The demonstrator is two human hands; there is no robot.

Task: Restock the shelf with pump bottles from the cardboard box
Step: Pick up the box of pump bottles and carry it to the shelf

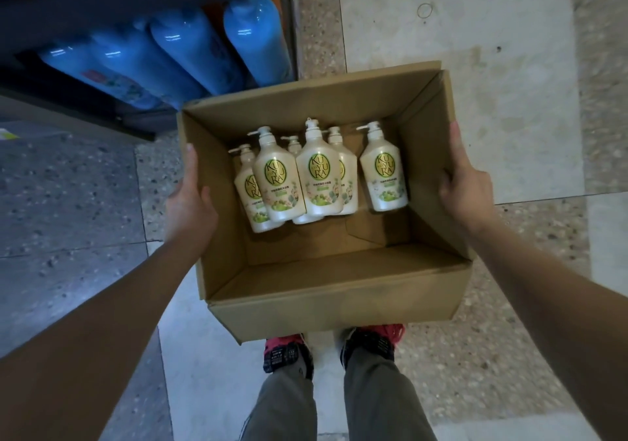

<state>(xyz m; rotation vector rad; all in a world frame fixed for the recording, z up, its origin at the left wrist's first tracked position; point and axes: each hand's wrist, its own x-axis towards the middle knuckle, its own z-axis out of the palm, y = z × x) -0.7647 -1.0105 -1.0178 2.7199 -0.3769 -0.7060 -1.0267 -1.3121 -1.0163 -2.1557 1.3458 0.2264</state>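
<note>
1. Head view, nearest: red-and-black shoes on tiled floor, partly under the box.
2. Open cardboard box is held up; left hand grips its left wall and right hand its right wall.
3. Six cream pump bottles lie inside, overlapping, toward the far wall.
4. Far left: shelf holding blue bottles.

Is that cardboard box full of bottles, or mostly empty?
Partly empty. The cardboard box holds cream pump bottles only toward its far side; the near part of its floor is bare cardboard.
</note>
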